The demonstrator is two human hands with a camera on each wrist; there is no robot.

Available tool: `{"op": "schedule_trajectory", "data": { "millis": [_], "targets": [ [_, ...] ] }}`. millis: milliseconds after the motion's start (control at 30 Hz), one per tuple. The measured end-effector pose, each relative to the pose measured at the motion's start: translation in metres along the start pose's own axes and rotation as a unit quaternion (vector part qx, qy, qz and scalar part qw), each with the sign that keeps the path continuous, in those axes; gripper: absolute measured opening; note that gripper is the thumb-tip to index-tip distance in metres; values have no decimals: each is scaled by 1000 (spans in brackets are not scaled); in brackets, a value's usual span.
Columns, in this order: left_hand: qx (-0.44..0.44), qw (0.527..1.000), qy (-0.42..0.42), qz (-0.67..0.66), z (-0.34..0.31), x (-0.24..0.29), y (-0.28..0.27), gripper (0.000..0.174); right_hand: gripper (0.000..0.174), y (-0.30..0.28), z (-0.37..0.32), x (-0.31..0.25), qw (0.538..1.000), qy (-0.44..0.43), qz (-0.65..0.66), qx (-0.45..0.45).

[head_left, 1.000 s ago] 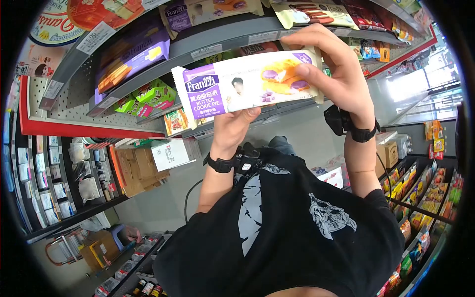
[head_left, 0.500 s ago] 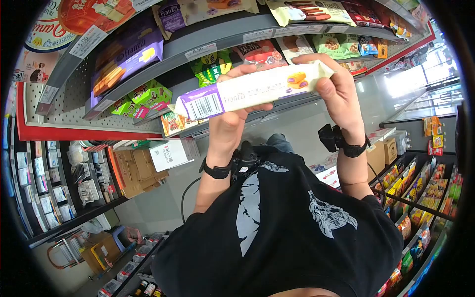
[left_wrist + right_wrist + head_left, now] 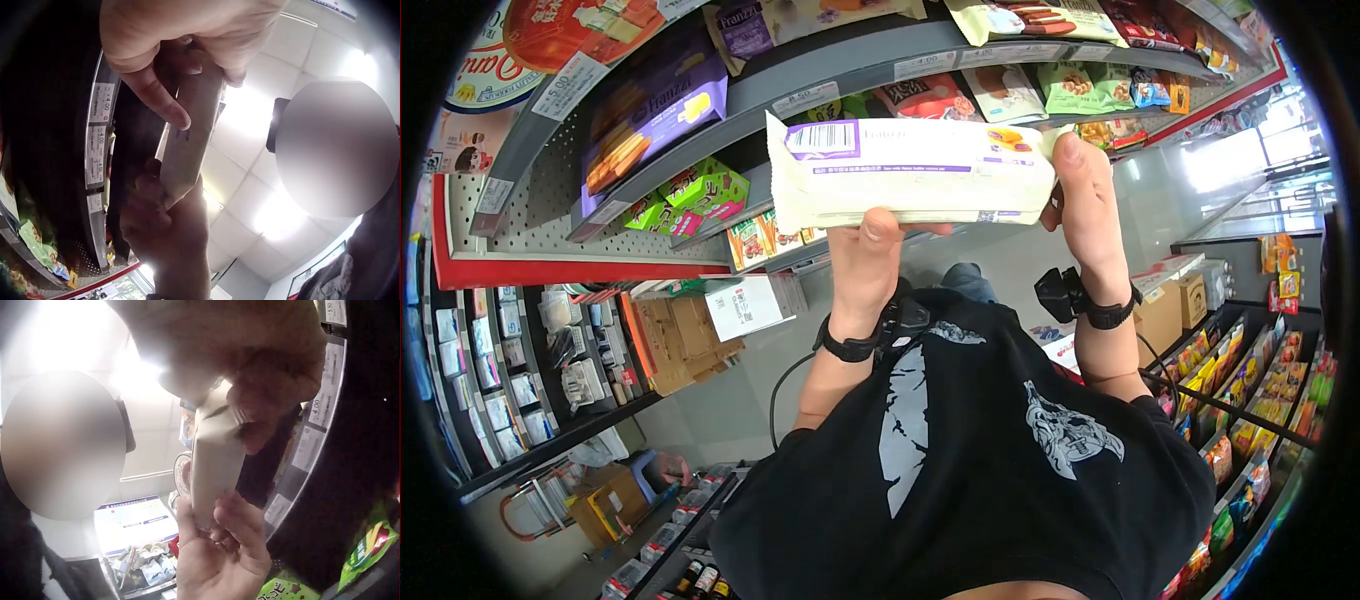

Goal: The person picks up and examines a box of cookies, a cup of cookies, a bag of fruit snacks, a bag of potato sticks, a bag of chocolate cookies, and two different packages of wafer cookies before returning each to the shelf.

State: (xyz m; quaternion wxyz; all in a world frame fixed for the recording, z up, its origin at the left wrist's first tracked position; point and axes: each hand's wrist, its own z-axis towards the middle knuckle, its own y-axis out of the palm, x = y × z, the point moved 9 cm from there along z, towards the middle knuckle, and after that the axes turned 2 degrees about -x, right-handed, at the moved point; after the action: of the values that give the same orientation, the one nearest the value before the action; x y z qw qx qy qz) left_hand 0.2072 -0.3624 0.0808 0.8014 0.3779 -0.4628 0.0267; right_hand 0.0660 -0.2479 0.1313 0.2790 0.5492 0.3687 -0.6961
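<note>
A cream and purple packet of butter cookie pies [image 3: 920, 175] is held up in front of the shelves, its barcode and back seam facing the head camera. My left hand [image 3: 866, 268] grips its lower edge left of the middle, thumb in front and fingers mostly hidden behind. At the packet's right end, my right hand [image 3: 1092, 205] pinches the crimped wrapper between thumb and fingers. The left wrist view shows the packet [image 3: 192, 134] from underneath, with fingers on both sides. In the right wrist view, the left hand [image 3: 222, 559] supports the packet [image 3: 215, 459] from below.
Just beyond the packet run grey shelf edges with price tags [image 3: 805, 98]. A purple Franzzi pack [image 3: 662, 125] and green snack boxes [image 3: 700, 200] sit at the left. White cartons [image 3: 745, 305] stand lower left; a snack rack [image 3: 1250, 390] stands at right.
Both hands have rolled the packet from its printed front, past its barcode side, to its back. My right hand has come lower and now holds the end edge instead of the top.
</note>
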Motion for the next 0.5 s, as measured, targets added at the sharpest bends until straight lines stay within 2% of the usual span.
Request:
{"op": "schedule_trajectory", "data": {
  "millis": [100,167,200,267,367,500],
  "targets": [
    [12,1000,4,-6,0,-3,0,76,55,-2,1,3,1000,5,-2,-11],
    [-2,1000,-3,-5,0,-4,1,72,53,0,2,9,997,64,6,-41],
    [-2,1000,-5,-5,-1,-5,1,72,53,3,2,9,997,66,7,-40],
    [24,1000,-14,-1,0,-5,-3,68,53,8,5,-4,999,-1,33,-19],
    [30,999,-11,13,2,-4,-3,67,53,10,6,5,997,18,62,-42],
    [25,999,-16,32,2,-6,-4,68,52,8,7,7,998,-6,56,-15]
  ]
}}
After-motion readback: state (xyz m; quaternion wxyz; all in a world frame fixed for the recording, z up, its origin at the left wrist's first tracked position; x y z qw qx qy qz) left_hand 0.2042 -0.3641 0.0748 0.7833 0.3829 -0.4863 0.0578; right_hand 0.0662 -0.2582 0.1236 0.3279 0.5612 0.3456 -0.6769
